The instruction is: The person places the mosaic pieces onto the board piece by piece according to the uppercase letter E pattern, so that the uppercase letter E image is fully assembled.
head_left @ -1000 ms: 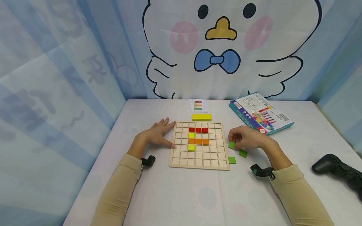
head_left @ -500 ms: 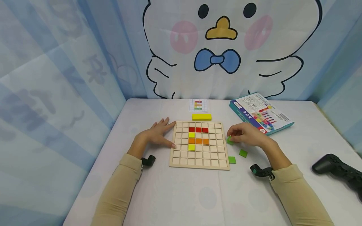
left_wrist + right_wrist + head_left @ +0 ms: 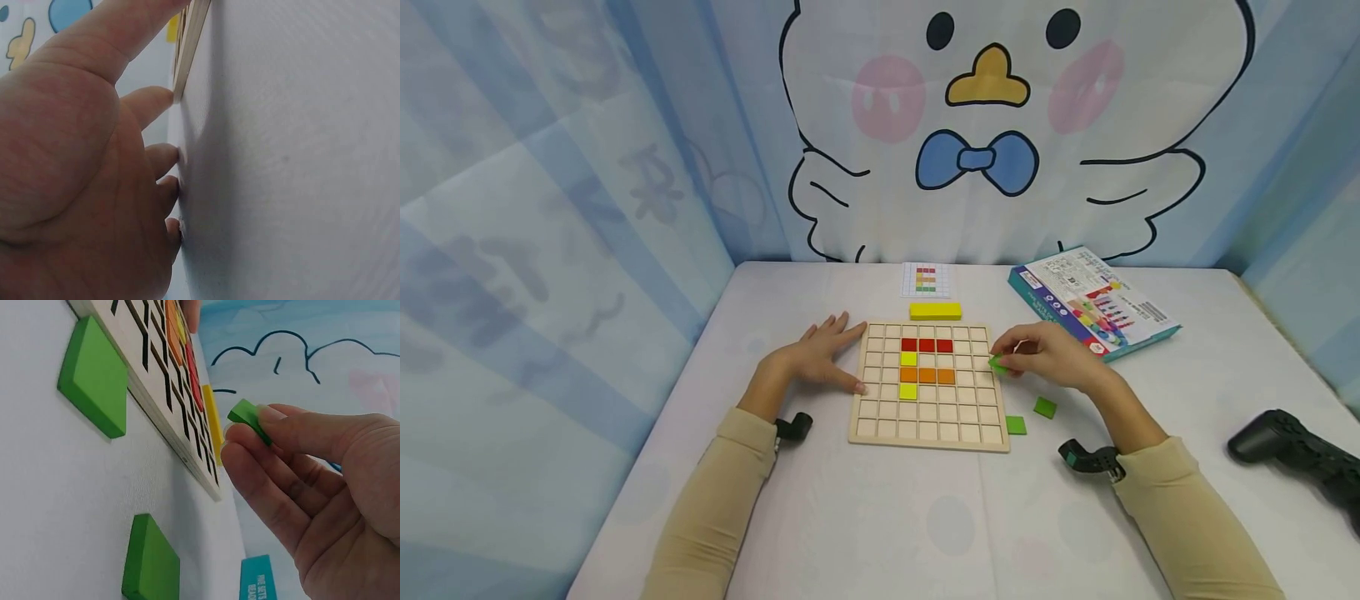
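Observation:
A wooden grid board [image 3: 887,429] lies mid-table, with red, yellow and orange square tiles set in some of its cells. My left hand [image 3: 818,357] rests at its left edge, fingers spread; in the left wrist view the thumb and index finger [image 3: 153,103] touch the board's side. Over the board's right edge, my right hand [image 3: 1048,354] pinches a green tile [image 3: 247,415] between thumb and fingertips. Two more green tiles lie on the table: one beside the board's right edge [image 3: 1016,425], the other farther right [image 3: 1045,407].
Behind the board lie a yellow block [image 3: 935,312] and a pattern card [image 3: 926,281] with a coloured grid. A flat box [image 3: 1093,300] stands at the back right. A black game controller [image 3: 1296,454] is at the far right. Printed curtains [image 3: 880,208] hang behind the table.
My right hand has lifted the green tile off the table and carried it left and slightly away, up to the board's right edge. The left hand and the board have stayed put.

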`<state>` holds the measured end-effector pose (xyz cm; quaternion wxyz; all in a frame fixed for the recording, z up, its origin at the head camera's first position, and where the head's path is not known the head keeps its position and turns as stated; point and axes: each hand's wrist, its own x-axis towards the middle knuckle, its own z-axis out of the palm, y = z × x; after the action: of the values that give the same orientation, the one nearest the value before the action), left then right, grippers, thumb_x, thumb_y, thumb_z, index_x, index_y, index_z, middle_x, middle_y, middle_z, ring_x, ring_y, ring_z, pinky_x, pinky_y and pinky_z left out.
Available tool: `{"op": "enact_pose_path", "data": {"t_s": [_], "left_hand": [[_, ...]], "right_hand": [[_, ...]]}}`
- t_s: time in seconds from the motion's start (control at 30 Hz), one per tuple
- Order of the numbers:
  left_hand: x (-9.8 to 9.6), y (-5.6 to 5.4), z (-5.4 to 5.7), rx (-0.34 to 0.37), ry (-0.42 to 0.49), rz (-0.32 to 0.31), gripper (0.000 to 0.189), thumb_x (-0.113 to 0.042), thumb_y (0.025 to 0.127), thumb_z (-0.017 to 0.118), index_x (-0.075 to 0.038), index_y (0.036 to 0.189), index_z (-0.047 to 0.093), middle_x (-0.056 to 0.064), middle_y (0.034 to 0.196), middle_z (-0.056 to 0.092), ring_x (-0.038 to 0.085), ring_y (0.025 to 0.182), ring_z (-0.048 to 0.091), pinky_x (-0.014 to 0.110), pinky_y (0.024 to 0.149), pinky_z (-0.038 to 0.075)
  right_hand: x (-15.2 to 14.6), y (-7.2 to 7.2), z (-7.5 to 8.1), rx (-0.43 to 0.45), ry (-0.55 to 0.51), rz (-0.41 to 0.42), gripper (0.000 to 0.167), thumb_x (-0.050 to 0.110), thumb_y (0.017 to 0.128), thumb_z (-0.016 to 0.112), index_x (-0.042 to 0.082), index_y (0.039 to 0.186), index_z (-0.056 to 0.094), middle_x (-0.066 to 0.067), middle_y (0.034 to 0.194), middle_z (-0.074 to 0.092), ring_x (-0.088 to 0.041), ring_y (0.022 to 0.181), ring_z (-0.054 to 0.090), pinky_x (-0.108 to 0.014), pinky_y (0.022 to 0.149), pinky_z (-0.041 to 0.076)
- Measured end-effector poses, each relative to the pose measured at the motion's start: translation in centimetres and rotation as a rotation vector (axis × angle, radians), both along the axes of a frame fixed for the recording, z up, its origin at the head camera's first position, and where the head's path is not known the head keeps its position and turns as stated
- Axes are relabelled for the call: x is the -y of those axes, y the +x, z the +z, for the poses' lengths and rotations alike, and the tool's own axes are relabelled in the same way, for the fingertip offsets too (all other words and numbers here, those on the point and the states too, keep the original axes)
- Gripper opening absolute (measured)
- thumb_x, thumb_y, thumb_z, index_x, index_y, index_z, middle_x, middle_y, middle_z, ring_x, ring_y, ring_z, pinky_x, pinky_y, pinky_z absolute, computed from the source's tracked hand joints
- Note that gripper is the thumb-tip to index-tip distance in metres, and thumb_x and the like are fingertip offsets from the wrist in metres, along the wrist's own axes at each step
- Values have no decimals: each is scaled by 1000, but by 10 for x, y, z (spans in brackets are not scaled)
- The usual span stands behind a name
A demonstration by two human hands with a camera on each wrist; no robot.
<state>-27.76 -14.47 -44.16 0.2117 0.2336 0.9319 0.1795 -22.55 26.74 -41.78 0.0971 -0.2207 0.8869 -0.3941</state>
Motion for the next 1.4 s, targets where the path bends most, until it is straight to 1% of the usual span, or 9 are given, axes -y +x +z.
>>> {"op": "enact_pose_path", "data": {"t_s": [0.13,0.3,0.43,0.67,0.9,1.0,1.13,1.4], "left_hand": [[-1,0,0,2,0,1,119,-67,78,81,-29,169,15,12,176,-5,33,163,-10,54,131,-7],[-1,1,1,7,-2,5,119,-66,78,82,-29,169,15,12,176,-6,32,163,-10,53,131,-7],[-1,1,1,3,-3,4,119,-66,78,81,-28,169,15,12,176,-5,32,163,-10,53,131,-7],[-1,0,1,5,0,4,118,-65,78,82,-28,169,15,12,176,-5,32,163,-10,54,131,-6],[-1,0,2,14,-1,0,119,-67,78,81,-28,169,14,12,176,-5,32,163,-10,54,131,-7],[-1,-1,3,12,-2,1,119,-67,78,81,-28,169,14,12,176,-6,32,163,-10,54,131,-7],[0,-1,3,14,3,2,119,-67,78,81,-28,169,14,13,176,-6,33,163,-11,54,131,-7],[0,-1,3,16,-3,-5,121,-68,77,81,-27,169,13,14,176,-6,34,163,-11,57,131,-6]], "right_hand": [[8,1,0,-4,-47,18,21,12,95,77,11,115,77,-6,103,74,-21,84,68,-24,75,56],[18,2,0,-6,-66,46,28,8,92,79,9,119,75,-7,107,74,-21,87,65,-21,76,54],[23,3,-2,-6,-82,50,28,9,91,80,9,118,76,-7,105,74,-20,86,63,-20,76,54],[34,2,-7,-38,-92,84,27,10,89,82,11,116,76,-4,103,75,-21,90,66,-21,84,57],[45,2,-8,-70,-71,126,24,15,87,85,15,111,79,0,102,75,-19,87,68,-23,83,59],[53,0,-7,-65,-59,159,23,16,87,86,16,109,80,1,102,76,-18,87,68,-24,84,59],[63,-2,-5,-52,-56,195,22,18,85,87,16,106,80,1,100,75,-18,86,68,-25,83,60],[81,-2,-2,-3,-41,219,22,17,84,89,15,103,78,0,94,73,-20,80,65,-26,77,59]]}}
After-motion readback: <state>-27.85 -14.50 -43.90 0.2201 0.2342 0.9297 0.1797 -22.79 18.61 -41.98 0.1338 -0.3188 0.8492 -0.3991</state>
